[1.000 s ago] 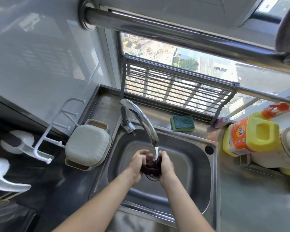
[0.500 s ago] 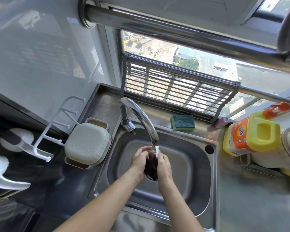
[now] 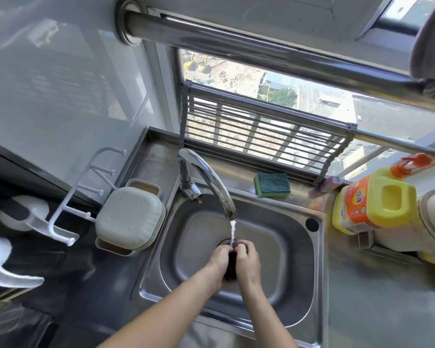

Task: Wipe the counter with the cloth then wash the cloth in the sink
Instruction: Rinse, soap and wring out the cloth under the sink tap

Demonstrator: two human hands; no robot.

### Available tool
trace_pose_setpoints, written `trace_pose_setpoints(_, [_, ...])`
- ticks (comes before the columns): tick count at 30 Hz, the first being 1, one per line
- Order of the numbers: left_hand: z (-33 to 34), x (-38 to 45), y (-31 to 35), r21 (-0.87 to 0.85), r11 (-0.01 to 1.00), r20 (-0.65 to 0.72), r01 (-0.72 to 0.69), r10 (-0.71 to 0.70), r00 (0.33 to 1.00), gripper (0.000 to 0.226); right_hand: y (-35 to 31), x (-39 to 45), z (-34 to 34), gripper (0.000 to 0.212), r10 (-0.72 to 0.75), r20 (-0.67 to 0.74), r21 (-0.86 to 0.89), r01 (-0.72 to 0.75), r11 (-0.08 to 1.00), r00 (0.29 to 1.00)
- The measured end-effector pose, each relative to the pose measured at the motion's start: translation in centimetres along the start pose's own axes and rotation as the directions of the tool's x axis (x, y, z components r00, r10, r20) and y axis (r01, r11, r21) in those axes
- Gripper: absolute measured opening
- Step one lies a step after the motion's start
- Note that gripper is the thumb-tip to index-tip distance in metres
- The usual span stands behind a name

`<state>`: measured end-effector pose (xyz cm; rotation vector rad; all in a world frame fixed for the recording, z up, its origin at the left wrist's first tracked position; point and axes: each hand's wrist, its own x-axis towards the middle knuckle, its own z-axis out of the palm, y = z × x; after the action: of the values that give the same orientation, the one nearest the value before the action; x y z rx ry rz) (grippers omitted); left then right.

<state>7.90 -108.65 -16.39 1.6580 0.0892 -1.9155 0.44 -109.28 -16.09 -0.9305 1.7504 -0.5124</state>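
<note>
A dark purple cloth [image 3: 232, 262] is bunched between my two hands over the steel sink [image 3: 296, 272]. My left hand [image 3: 219, 259] grips it from the left and my right hand [image 3: 248, 262] grips it from the right, so most of the cloth is hidden. Water runs from the curved tap [image 3: 211, 182] in a thin white stream onto the top of the cloth, just in front of the drain.
A green sponge [image 3: 271, 184] lies on the ledge behind the sink. A yellow and orange detergent jug [image 3: 372, 202] stands at the right on the steel counter [image 3: 377, 302]. A beige lidded box [image 3: 129, 219] and a white hook rack [image 3: 86, 192] sit at the left.
Both hands have pressed closer together around the cloth and dropped lower in the sink, so the stream from the tap now shows longer. The water keeps running.
</note>
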Motion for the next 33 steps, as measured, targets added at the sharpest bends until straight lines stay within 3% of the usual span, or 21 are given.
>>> trace_pose_setpoints(2, [0.4, 0.3, -0.2, 0.088, 0.985, -0.129, -0.150, 0.161, 0.979, 0.040, -0.1, -0.5, 0.4, 0.018, 0.001, 0.017, 0.048, -0.002, 0.999, 1.000])
trace_pose_setpoints(5, [0.1, 0.0, 0.9, 0.321, 0.894, -0.310, -0.314, 0.412, 0.857, 0.051, -0.7, 0.0, 1.4, 0.037, -0.056, -0.014, 0.026, 0.056, 0.998, 0.998])
trace_pose_setpoints(8, [-0.8, 0.2, 2.4, 0.397, 0.857, -0.333, -0.330, 0.469, 0.818, 0.056, -2.4, 0.6, 2.1, 0.049, -0.059, -0.015, 0.022, 0.059, 0.998, 0.998])
trace_pose_setpoints(13, [-1.2, 0.3, 3.9, 0.351, 0.877, -0.355, -0.329, 0.450, 0.820, 0.052, -4.1, 1.1, 2.6, 0.045, 0.029, -0.033, 0.036, -0.028, 0.999, 0.999])
trace_pose_setpoints(17, [-0.9, 0.3, 3.9, 0.373, 0.864, -0.306, -0.338, 0.458, 0.835, 0.046, -3.7, 1.6, 2.6, 0.041, 0.100, 0.018, 0.075, -0.101, 0.992, 0.995])
trace_pose_setpoints(19, [-0.8, -0.2, 3.9, 0.483, 0.789, -0.263, -0.379, 0.544, 0.797, 0.044, -3.3, 2.1, 2.5, 0.038, 0.129, 0.064, 0.102, -0.135, 0.986, 0.990])
trace_pose_setpoints(22, [-1.5, 0.2, 3.3, 0.672, 0.527, 0.016, -0.521, 0.693, 0.721, 0.034, -3.7, 2.3, 1.3, 0.031, 0.280, 0.116, 0.189, -0.298, 0.936, 0.953])
trace_pose_setpoints(24, [-2.3, 0.4, 2.9, 0.659, 0.432, 0.229, -0.616, 0.665, 0.711, 0.035, -3.5, 2.9, 0.2, 0.024, 0.335, 0.095, 0.235, -0.348, 0.908, 0.937])
trace_pose_setpoints(25, [-2.5, 0.7, 2.5, 0.621, 0.463, 0.262, -0.633, 0.638, 0.724, 0.035, -3.3, 3.1, -0.2, 0.024, 0.343, 0.076, 0.279, -0.350, 0.894, 0.936])
trace_pose_setpoints(27, [-2.5, 0.4, 2.6, 0.476, 0.668, 0.189, -0.572, 0.557, 0.808, 0.026, -3.2, 2.9, -0.5, 0.022, 0.334, 0.099, 0.441, -0.343, 0.829, 0.937])
trace_pose_setpoints(29, [-2.6, 0.3, 3.3, 0.197, 0.918, 0.021, -0.345, 0.348, 0.937, 0.033, -3.1, 2.5, -0.3, 0.027, 0.285, 0.136, 0.537, -0.313, 0.783, 0.949])
trace_pose_setpoints(31, [-3.3, 0.7, 3.7, -0.023, 0.992, -0.085, -0.122, 0.120, 0.989, 0.050, -2.9, 2.0, 0.1, 0.043, 0.177, 0.159, 0.487, -0.233, 0.842, 0.971])
trace_pose_setpoints(33, [-3.3, 0.9, 3.8, 0.035, 0.991, -0.108, -0.128, 0.131, 0.985, 0.038, -2.7, 1.3, 0.8, 0.046, 0.040, 0.105, 0.359, -0.075, 0.930, 0.994])
